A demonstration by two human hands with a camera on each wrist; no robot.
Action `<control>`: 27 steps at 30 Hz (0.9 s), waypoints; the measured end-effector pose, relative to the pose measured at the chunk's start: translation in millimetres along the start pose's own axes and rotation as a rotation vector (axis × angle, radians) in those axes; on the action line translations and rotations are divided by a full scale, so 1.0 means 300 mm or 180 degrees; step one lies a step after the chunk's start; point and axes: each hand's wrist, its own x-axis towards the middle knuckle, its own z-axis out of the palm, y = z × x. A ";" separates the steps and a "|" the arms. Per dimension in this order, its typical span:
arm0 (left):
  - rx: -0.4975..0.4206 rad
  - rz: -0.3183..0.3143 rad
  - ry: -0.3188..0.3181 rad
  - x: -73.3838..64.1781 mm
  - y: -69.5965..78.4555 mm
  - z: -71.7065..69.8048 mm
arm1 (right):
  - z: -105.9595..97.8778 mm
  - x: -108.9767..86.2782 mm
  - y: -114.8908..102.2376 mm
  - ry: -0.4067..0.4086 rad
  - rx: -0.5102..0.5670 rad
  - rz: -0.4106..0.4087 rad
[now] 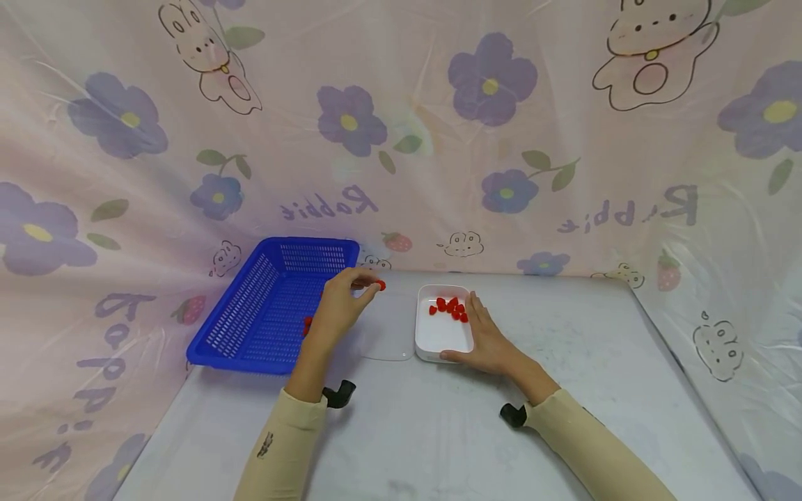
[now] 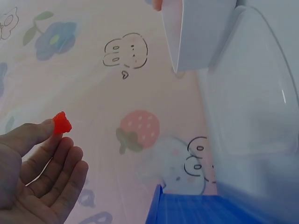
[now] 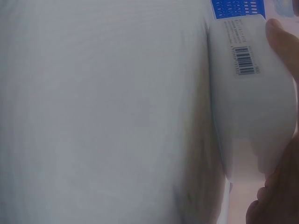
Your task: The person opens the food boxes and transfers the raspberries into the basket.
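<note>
My left hand point(image 1: 340, 300) pinches a small red bumpy piece point(image 2: 61, 123) between thumb and fingertips, above the table by the basket's right side. To its right stands a white plastic box point(image 1: 443, 341) with several similar red pieces point(image 1: 452, 306) inside, mostly toward its far end. My right hand point(image 1: 491, 342) grips this box, thumb at the near edge and fingers along the right side. Seen from the right wrist, the box point(image 3: 250, 112) shows a barcode label point(image 3: 244, 60) on its wall. A blue basket point(image 1: 234, 306) is at the left; red pieces point(image 1: 308, 322) in it are partly hidden by my left arm.
A flat translucent lid point(image 1: 388, 330) lies on the white table point(image 1: 426, 431) between basket and box. Behind the table hangs a patterned curtain point(image 1: 426, 188) with flowers and rabbits. Dark wrist mounts point(image 1: 339, 394) stick out beside both sleeves.
</note>
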 end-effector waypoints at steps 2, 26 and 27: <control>-0.0013 -0.0036 0.0029 -0.006 -0.014 -0.017 | 0.000 0.000 -0.001 0.0001 0.0003 0.0002; 0.0103 -0.0634 0.0268 -0.055 -0.194 -0.159 | 0.005 0.005 0.007 0.0028 0.0004 -0.0041; 0.0108 -0.0658 0.0273 -0.056 -0.198 -0.159 | 0.005 0.004 0.006 0.0030 0.0009 -0.0045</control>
